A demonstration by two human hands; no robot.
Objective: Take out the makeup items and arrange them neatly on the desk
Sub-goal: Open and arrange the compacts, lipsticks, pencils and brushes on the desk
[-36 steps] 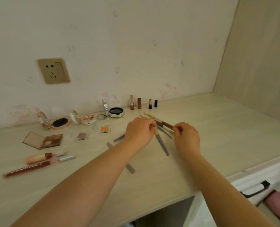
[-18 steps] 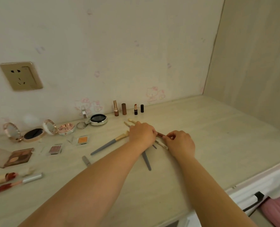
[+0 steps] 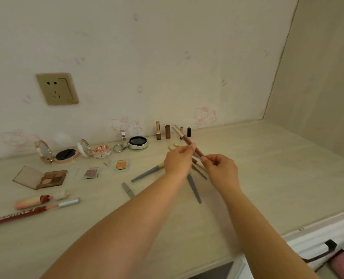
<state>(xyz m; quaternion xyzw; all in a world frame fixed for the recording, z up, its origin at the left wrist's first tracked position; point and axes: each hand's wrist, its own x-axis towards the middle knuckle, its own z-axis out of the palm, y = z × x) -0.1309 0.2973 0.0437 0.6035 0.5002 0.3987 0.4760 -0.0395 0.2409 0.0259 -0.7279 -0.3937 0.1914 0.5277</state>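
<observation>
Both hands are raised a little above the desk [image 3: 267, 178] and hold thin brown makeup pencils [image 3: 184, 136]. My left hand [image 3: 178, 161] pinches them near the middle. My right hand [image 3: 221, 171] pinches their lower ends. The pencils point up and away toward the wall. Under the hands lie several grey-handled brushes [image 3: 147, 174], partly hidden. Along the wall stand several small lipsticks [image 3: 167, 131].
Open compacts [image 3: 66, 155] and a round case [image 3: 138, 142] sit by the wall. An eyeshadow palette [image 3: 51, 178], two small pans [image 3: 120, 165] and lip gloss tubes [image 3: 32, 206] lie at the left. A white bag with a black handle [image 3: 318, 252] is below the desk's right edge.
Both hands have lifted the brown pencils off the desk; before they rested low on the pile of brushes and pencils.
</observation>
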